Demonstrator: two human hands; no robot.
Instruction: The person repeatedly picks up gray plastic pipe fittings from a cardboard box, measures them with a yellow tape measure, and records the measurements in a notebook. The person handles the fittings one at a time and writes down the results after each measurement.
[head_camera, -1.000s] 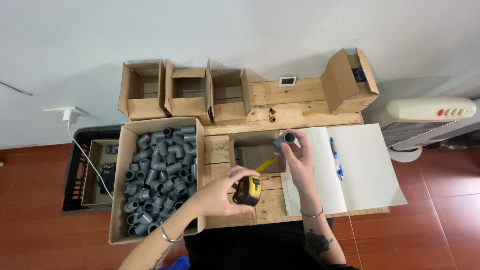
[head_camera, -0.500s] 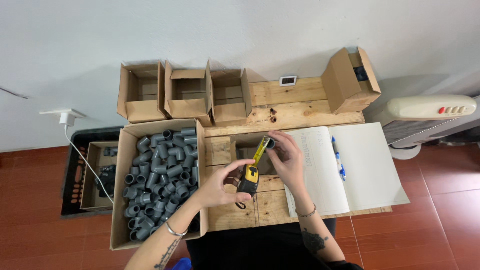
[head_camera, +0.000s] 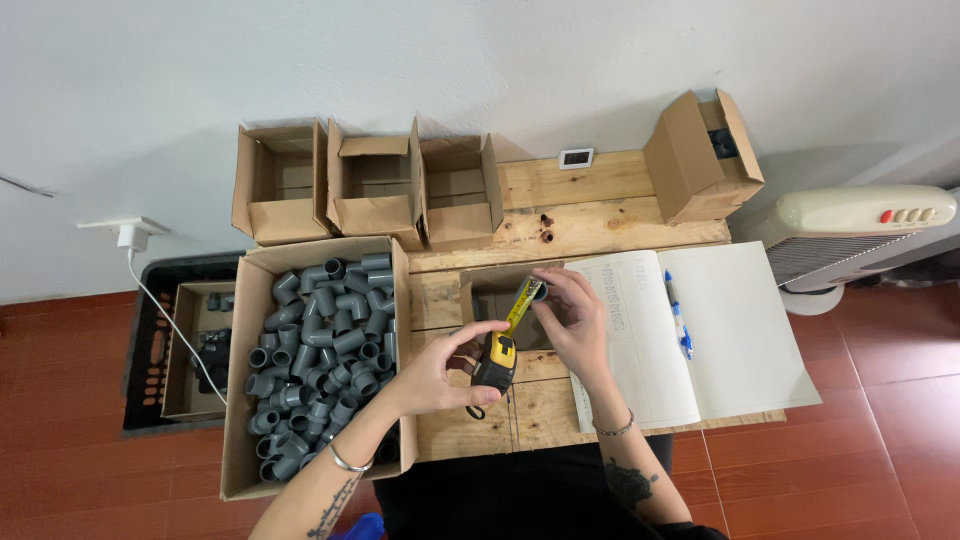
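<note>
My left hand (head_camera: 432, 372) grips a yellow and black tape measure (head_camera: 496, 362) over the wooden table (head_camera: 580, 215). Its yellow blade (head_camera: 521, 304) is pulled out up and to the right. My right hand (head_camera: 572, 322) holds a small grey pipe fitting (head_camera: 540, 291) against the blade's far end, above a small open cardboard box (head_camera: 490, 283). To the left stands a large cardboard box (head_camera: 255, 290) filled with several grey pipe elbows (head_camera: 320, 340).
Three empty open cartons (head_camera: 372, 190) line the table's back, and a fourth carton (head_camera: 700, 150) lies tipped at the back right. An open notebook (head_camera: 700, 330) with a blue pen (head_camera: 672, 315) lies on the right. A white fan heater (head_camera: 850, 235) and a black crate (head_camera: 155, 330) flank the table.
My right hand brought the grey fitting down and left, to the tape. My left hand lifted the tape measure and its blade now extends to the fitting.
</note>
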